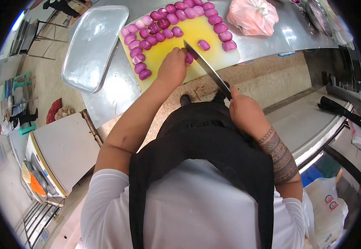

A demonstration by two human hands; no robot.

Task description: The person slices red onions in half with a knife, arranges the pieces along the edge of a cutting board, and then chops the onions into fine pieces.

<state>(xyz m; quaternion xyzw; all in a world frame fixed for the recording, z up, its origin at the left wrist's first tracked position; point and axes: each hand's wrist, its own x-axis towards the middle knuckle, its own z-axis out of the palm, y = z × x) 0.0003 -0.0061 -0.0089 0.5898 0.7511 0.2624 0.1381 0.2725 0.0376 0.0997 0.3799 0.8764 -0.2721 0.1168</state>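
My right hand (245, 111) is closed around the handle of a long kitchen knife (208, 69), its blade slanting up and left over a yellow cutting board (164, 56). On the board my left hand (173, 66) has its fingers curled on a peeled red onion (189, 58), just left of the blade; the hand covers part of the onion. Another peeled onion (204, 45) lies alone to the right of the knife tip. Rows of peeled red onions (172, 18) line the left, far and right parts of the board.
An upside-down or lidded metal tray (95, 47) sits left of the board on the steel table (118, 83). A tied plastic bag (253, 16) and a metal bowl (319, 16) are at the far right. Behind on the left stands a white chest (66, 145); people are in the background.
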